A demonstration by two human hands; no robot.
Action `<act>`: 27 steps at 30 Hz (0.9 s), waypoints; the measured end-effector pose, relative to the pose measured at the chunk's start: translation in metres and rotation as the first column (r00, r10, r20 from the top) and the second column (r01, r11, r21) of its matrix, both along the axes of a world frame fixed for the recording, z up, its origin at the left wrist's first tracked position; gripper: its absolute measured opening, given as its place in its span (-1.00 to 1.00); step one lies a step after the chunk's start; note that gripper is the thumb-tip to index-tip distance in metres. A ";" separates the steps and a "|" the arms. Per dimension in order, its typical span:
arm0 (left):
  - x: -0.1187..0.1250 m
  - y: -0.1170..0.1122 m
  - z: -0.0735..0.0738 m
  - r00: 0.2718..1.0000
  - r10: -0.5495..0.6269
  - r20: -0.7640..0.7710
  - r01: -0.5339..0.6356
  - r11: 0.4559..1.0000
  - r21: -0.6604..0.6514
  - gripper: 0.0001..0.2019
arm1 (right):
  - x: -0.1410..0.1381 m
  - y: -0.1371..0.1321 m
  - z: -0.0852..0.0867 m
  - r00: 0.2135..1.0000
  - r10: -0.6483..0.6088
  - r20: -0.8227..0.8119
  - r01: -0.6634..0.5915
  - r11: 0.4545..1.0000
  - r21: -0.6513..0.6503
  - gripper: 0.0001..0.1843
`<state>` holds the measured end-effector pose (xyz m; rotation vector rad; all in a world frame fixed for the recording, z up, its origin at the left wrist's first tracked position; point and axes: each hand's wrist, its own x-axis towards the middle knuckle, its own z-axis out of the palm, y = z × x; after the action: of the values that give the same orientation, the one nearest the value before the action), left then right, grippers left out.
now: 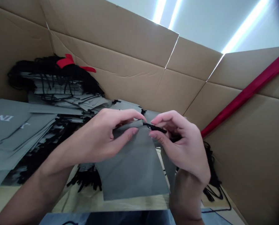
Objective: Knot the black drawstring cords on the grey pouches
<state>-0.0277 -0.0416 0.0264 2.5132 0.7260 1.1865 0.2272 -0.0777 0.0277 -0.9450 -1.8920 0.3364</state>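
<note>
A grey fabric bag (pixel 132 168) hangs in front of me, its top edge folded over between the fingers of my left hand (pixel 111 131). My left thumb and fingers pinch that edge near its right corner. At the corner a black cord (pixel 158 128) comes out of the fold. My right hand (pixel 181 140) has the cord between thumb and fingers, close beside my left fingertips. Part of the cord is hidden inside my right palm.
Stacks of grey bags (pixel 10 125) with black cord ends lie at the left. A bundle of black cords (pixel 19 68) with a red strip (pixel 65 62) rests behind them. More black cords (pixel 211 175) lie at the right. Cardboard walls (pixel 130 59) surround the table, with a dark red band (pixel 247 92).
</note>
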 end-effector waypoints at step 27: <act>0.026 -0.006 -0.006 0.879 -0.057 0.473 0.208 0.939 -0.273 -0.91 | -0.016 -0.006 -0.003 0.988 -0.153 0.004 0.144 0.939 0.311 -0.89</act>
<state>-0.0015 -0.0480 0.0203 1.8824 0.5510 1.4128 0.2113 -0.0839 0.0247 -0.8740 -1.8182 -0.0653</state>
